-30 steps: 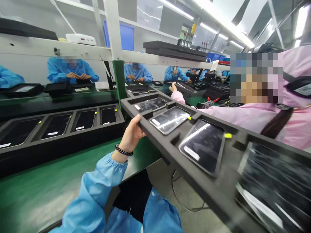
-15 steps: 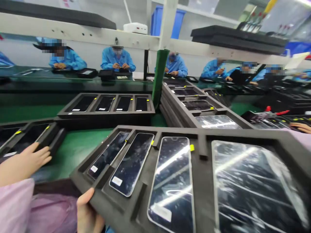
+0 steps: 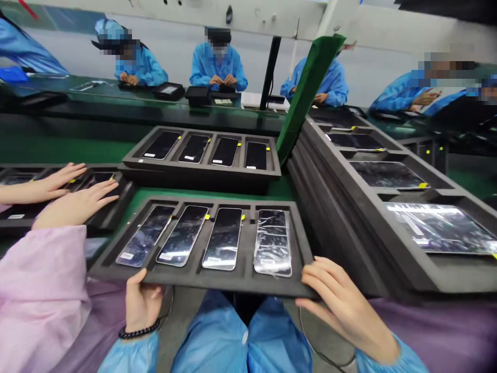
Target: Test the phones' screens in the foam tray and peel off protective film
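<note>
Between my hands is a black foam tray [image 3: 225,284], held in front of my lap. In its slots lie several phone screens [image 3: 222,239], most with white labels and yellow tabs. Crinkled clear film covers the rightmost phone screen [image 3: 272,241]. My left hand [image 3: 143,304], with a dark beaded bracelet on its wrist, grips the near left edge, thumb on top. At the near right corner my right hand [image 3: 341,298] is closed around the tray, its fingers over the rim and thumb below.
Another foam tray [image 3: 202,170] with phone screens stands beyond mine. To the right rises a stack of filled trays [image 3: 330,207]. At left, a co-worker's hands [image 3: 75,204] rest over another tray. A slanted green post [image 3: 310,98] stands behind; people in blue sit across the bench.
The tray has moved away from the camera and to the left and sits more level. My right hand has come into view. A second co-worker's hand now shows at left.
</note>
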